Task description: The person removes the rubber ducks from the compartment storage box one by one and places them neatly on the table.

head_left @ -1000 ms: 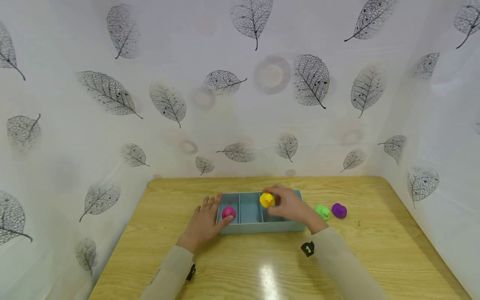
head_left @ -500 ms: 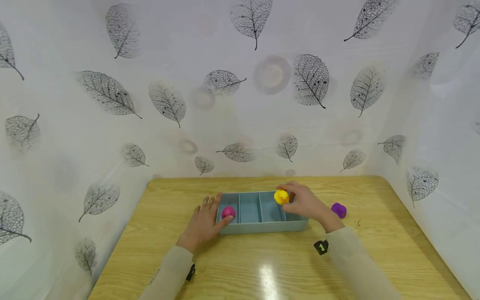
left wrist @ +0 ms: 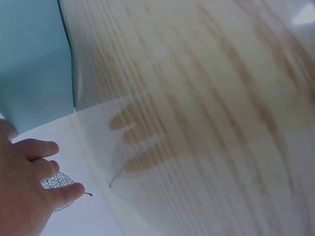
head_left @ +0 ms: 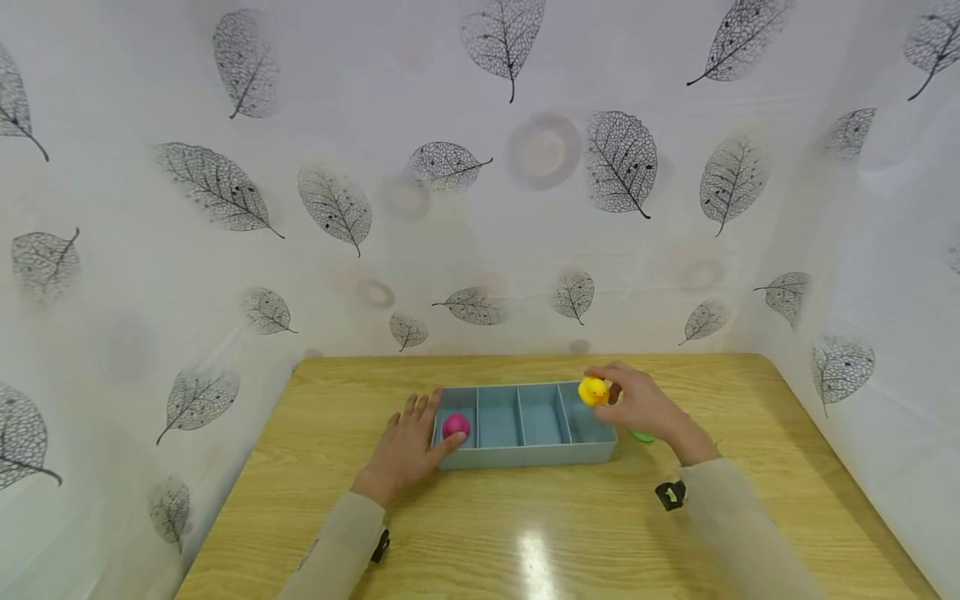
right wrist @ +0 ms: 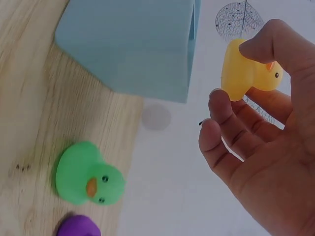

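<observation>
A yellow rubber duck (head_left: 593, 391) is pinched between the thumb and fingers of my right hand (head_left: 645, 406), above the far right compartment of a blue-grey divided box (head_left: 525, 455). In the right wrist view the thumb presses on the yellow duck (right wrist: 238, 73) from above, fingertips below it. My left hand (head_left: 402, 450) rests at the box's left end with its fingers spread, the thumb over the front rim. Inside the leftmost compartment lies a pink rubber toy (head_left: 456, 426), close by that thumb. The other compartments show bare floors.
A green rubber duck (right wrist: 88, 174) sits on the wooden table (head_left: 465, 533) right of the box, mostly behind my right hand in the head view. Beside it is a purple toy (right wrist: 78, 227), cut off by the frame. A leaf-patterned white sheet (head_left: 480, 242) surrounds the table.
My right hand has carried the yellow duck rightward across the box, from the third compartment to over the last one. It now covers the purple toy. The left hand has stayed put.
</observation>
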A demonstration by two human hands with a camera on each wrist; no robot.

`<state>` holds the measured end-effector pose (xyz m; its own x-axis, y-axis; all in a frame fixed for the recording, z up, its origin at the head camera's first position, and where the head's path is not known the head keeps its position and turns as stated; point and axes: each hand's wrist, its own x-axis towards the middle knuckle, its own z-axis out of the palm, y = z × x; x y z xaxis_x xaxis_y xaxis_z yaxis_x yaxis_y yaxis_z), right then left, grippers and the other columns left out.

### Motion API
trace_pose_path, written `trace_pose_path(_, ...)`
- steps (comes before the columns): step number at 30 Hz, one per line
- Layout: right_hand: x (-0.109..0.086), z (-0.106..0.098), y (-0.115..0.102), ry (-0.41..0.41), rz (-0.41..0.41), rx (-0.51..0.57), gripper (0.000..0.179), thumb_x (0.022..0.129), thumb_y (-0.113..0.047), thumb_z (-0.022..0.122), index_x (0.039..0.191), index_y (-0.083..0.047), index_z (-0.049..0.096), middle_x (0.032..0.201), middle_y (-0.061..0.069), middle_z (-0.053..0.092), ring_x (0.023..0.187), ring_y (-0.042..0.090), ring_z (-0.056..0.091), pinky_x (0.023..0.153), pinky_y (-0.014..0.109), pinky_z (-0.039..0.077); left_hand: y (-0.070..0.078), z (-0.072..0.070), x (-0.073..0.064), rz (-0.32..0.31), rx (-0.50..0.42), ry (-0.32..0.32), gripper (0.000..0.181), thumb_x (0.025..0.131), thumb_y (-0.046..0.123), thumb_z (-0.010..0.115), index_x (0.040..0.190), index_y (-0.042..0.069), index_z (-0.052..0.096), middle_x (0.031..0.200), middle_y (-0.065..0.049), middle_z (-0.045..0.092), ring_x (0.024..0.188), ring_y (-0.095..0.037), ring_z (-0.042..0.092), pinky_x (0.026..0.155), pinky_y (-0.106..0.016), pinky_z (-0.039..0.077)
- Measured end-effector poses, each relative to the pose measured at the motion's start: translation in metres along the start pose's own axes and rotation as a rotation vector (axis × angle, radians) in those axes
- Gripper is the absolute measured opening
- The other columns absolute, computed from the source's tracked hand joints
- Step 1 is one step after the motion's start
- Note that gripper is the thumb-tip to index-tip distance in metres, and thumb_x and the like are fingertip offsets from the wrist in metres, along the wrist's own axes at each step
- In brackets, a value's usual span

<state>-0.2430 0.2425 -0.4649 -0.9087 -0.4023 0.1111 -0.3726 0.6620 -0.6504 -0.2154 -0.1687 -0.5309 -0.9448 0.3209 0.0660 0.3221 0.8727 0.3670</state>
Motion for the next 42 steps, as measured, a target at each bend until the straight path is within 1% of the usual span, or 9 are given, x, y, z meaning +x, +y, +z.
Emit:
trace_pose_path(6, -0.008, -0.008, 0.013, 0.011, 0.030, -0.023, 0.064, 0.086, -0.012, 0.077, 0.148, -0.007, 0.060, 0.126, 0.011, 0.064, 0.081, 0.017, 0.053, 0.061, 0.025, 0.047, 0.000, 0.000, 0.000, 0.000, -0.014, 0.003, 0.096, 0.102, 0.070, 0.048, 0.170, 0.010, 0.016, 0.169, -0.023, 0.036, 0.160, -0.046, 0.025, 0.123, -0.071, 0.028)
trace_pose_path(10, -0.015, -0.015, 0.020, 0.018, 0.038, -0.017, 0.065, 0.087, -0.012, 0.077, 0.148, -0.004, 0.059, 0.122, 0.013, 0.063, 0.080, 0.016, 0.052, 0.057, 0.025, 0.046, 0.000, 0.000, -0.001, -0.002, -0.022, 0.004, 0.096, 0.102, 0.070, 0.048, 0.170, 0.011, 0.015, 0.170, -0.022, 0.034, 0.160, -0.046, 0.025, 0.123, -0.072, 0.027)
trace_pose_path(13, -0.020, -0.020, 0.025, 0.026, 0.051, -0.024, 0.065, 0.087, -0.012, 0.077, 0.149, -0.003, 0.058, 0.123, 0.015, 0.063, 0.079, 0.015, 0.052, 0.055, 0.025, 0.045, 0.001, 0.000, -0.001, -0.004, -0.025, 0.003, 0.096, 0.102, 0.071, 0.048, 0.171, 0.012, 0.014, 0.169, -0.022, 0.034, 0.160, -0.046, 0.026, 0.123, -0.071, 0.027)
trace_pose_path(18, -0.027, -0.028, 0.033, 0.047, 0.084, -0.070, 0.064, 0.086, -0.013, 0.076, 0.147, -0.001, 0.059, 0.128, 0.019, 0.064, 0.080, 0.016, 0.054, 0.056, 0.025, 0.045, 0.001, 0.000, -0.001, -0.010, -0.031, -0.010, 0.096, 0.102, 0.071, 0.047, 0.171, 0.013, 0.014, 0.168, -0.025, 0.035, 0.160, -0.046, 0.025, 0.124, -0.071, 0.026)
trace_pose_path(22, -0.034, -0.035, 0.042, 0.066, 0.109, -0.090, 0.063, 0.086, -0.013, 0.076, 0.146, -0.001, 0.060, 0.130, 0.021, 0.064, 0.082, 0.016, 0.054, 0.058, 0.025, 0.045, 0.000, 0.000, 0.000, -0.014, -0.033, -0.020, 0.096, 0.102, 0.071, 0.047, 0.171, 0.014, 0.012, 0.169, -0.024, 0.034, 0.161, -0.045, 0.023, 0.125, -0.070, 0.025)
trace_pose_path(28, -0.045, -0.042, 0.052, 0.077, 0.134, -0.093, 0.064, 0.088, -0.016, 0.078, 0.147, 0.000, 0.059, 0.130, 0.021, 0.064, 0.082, 0.014, 0.055, 0.060, 0.026, 0.046, 0.000, -0.001, -0.001, 0.001, -0.044, -0.008, 0.096, 0.102, 0.068, 0.050, 0.170, 0.011, 0.016, 0.170, -0.020, 0.034, 0.159, -0.047, 0.025, 0.123, -0.071, 0.026)
trace_pose_path(31, -0.050, -0.046, 0.058, 0.077, 0.168, -0.090, 0.065, 0.089, -0.017, 0.078, 0.149, 0.000, 0.057, 0.129, 0.022, 0.063, 0.082, 0.015, 0.054, 0.061, 0.026, 0.047, 0.001, -0.002, -0.003, 0.007, -0.051, -0.005, 0.095, 0.102, 0.067, 0.051, 0.170, 0.010, 0.016, 0.171, -0.018, 0.033, 0.159, -0.048, 0.026, 0.123, -0.072, 0.027)
trace_pose_path(38, -0.060, -0.057, 0.076, 0.114, 0.204, -0.120, 0.064, 0.088, -0.016, 0.078, 0.147, 0.001, 0.058, 0.129, 0.024, 0.064, 0.083, 0.015, 0.053, 0.061, 0.025, 0.046, 0.001, -0.002, -0.003, 0.009, -0.040, -0.006, 0.096, 0.102, 0.068, 0.050, 0.171, 0.012, 0.013, 0.172, -0.016, 0.032, 0.159, -0.048, 0.026, 0.123, -0.071, 0.027)
trace_pose_path(42, -0.064, -0.062, 0.082, 0.114, 0.214, -0.139, 0.064, 0.088, -0.018, 0.079, 0.146, 0.002, 0.058, 0.129, 0.024, 0.064, 0.082, 0.014, 0.052, 0.063, 0.024, 0.045, 0.000, -0.002, -0.003, 0.012, -0.037, -0.003, 0.096, 0.102, 0.068, 0.049, 0.171, 0.012, 0.014, 0.172, -0.017, 0.032, 0.159, -0.048, 0.026, 0.123, -0.071, 0.028)
